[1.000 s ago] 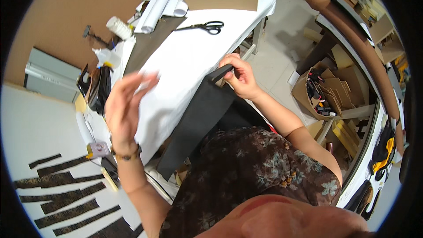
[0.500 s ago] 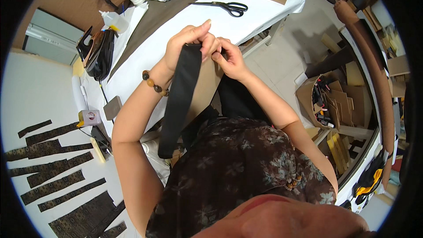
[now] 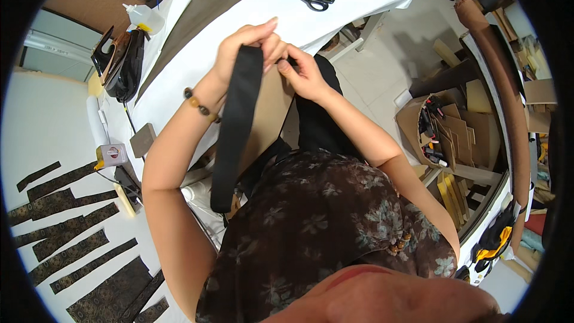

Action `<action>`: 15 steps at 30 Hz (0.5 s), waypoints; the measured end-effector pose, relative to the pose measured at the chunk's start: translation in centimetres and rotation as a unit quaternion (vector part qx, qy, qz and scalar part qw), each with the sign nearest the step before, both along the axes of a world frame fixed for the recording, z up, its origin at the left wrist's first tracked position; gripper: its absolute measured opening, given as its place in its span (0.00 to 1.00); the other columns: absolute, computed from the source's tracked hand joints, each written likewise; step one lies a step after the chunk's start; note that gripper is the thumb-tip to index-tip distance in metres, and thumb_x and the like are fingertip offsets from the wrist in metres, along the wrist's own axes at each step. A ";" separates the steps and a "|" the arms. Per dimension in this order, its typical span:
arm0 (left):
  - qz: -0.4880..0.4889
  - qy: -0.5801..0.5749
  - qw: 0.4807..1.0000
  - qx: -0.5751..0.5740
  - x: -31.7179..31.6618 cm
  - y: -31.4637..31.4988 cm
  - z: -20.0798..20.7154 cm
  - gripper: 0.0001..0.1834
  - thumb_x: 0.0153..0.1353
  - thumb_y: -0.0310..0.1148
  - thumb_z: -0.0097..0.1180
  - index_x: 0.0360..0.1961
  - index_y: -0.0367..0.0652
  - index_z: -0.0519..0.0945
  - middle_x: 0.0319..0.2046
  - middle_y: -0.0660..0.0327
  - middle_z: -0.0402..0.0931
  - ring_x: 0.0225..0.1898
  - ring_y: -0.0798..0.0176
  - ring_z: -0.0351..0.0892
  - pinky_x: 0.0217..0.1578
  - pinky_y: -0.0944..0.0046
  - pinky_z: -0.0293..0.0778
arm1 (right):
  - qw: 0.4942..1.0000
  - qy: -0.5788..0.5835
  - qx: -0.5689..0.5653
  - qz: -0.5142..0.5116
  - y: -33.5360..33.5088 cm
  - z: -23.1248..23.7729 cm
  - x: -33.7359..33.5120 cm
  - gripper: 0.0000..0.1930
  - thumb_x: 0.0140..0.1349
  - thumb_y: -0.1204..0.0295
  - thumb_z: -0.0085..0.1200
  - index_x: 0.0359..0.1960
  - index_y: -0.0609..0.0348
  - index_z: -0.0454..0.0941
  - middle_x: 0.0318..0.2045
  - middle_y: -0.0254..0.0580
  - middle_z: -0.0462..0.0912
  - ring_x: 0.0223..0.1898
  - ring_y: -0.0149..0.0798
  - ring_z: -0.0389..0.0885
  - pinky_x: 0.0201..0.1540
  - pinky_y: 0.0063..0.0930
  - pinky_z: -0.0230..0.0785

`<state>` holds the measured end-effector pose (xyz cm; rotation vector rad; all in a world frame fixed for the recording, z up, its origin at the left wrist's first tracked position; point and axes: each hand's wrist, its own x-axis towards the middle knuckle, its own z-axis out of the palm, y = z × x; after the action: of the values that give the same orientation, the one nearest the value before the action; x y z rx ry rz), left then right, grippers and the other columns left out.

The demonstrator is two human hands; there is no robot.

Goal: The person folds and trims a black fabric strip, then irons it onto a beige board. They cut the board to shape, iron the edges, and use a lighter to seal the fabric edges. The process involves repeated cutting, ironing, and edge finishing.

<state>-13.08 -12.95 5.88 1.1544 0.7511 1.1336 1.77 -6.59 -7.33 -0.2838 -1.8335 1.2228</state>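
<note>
- I see the left hand [image 3: 239, 39] raised over the near edge of the white-covered table [image 3: 191, 72], its fingers curled closed around the top of a black strip [image 3: 234, 128]
- The strip hangs from that hand toward the person's lap, its lower end in front of the floral top [image 3: 311, 203]
- A tan panel [image 3: 266, 121] shows just right of the strip; I cannot tell whether it is the same piece's reverse
- I see the right hand [image 3: 308, 78] close beside the left, thumb and fingers pinched shut on the panel's upper corner, the exact contact partly hidden
- Beyond the hands, black-handled shears [image 3: 315, 0] lie on the table
- Left of them I have a black iron [image 3: 125, 69] and a squeeze bottle [image 3: 143, 19]
- Patterned dark strips [image 3: 72, 245] lie on a white surface at lower left
</note>
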 end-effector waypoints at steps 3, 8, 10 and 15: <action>-0.042 0.002 0.999 -0.007 2.0 1.9 0.1 0.30 0.73 0.43 0.39 0.11 0.45 0.59 0.13 0.66 0.58 0.22 0.69 0.61 0.33 0.68 0.60 | 0.996 0.002 -0.080 0.038 4.0 -3.1 2.4 0.14 0.73 0.65 0.43 0.41 0.62 0.77 0.36 0.34 0.79 0.39 0.29 0.74 0.46 0.25 0.67; 0.079 0.021 0.993 -0.083 5.6 5.2 -1.0 0.27 0.71 0.47 0.44 0.14 0.47 0.62 0.13 0.68 0.61 0.18 0.72 0.61 0.26 0.70 0.61 | 0.972 -0.033 -0.042 -0.229 15.4 -0.3 1.7 0.14 0.67 0.63 0.52 0.39 0.61 0.83 0.30 0.38 0.86 0.33 0.29 0.81 0.41 0.26 0.73; 0.059 0.020 0.996 -0.060 6.1 6.7 -1.7 0.26 0.69 0.48 0.48 0.15 0.48 0.64 0.14 0.71 0.61 0.17 0.76 0.60 0.20 0.71 0.57 | 0.962 -0.133 -0.051 -0.231 19.7 -0.7 1.7 0.12 0.67 0.66 0.53 0.40 0.62 0.82 0.32 0.34 0.84 0.36 0.27 0.79 0.41 0.23 0.71; 0.071 0.044 0.993 0.085 10.0 12.4 -6.6 0.20 0.68 0.44 0.50 0.21 0.44 0.74 0.21 0.70 0.72 0.21 0.76 0.69 0.23 0.73 0.64 | 0.963 -0.134 -0.193 -0.129 25.1 -4.4 4.9 0.16 0.60 0.61 0.60 0.37 0.64 0.79 0.33 0.38 0.83 0.35 0.32 0.78 0.38 0.30 0.73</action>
<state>-3.11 -0.55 -0.72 1.3178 0.8271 1.2920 6.65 18.50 -11.71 -0.9164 -1.6984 1.4002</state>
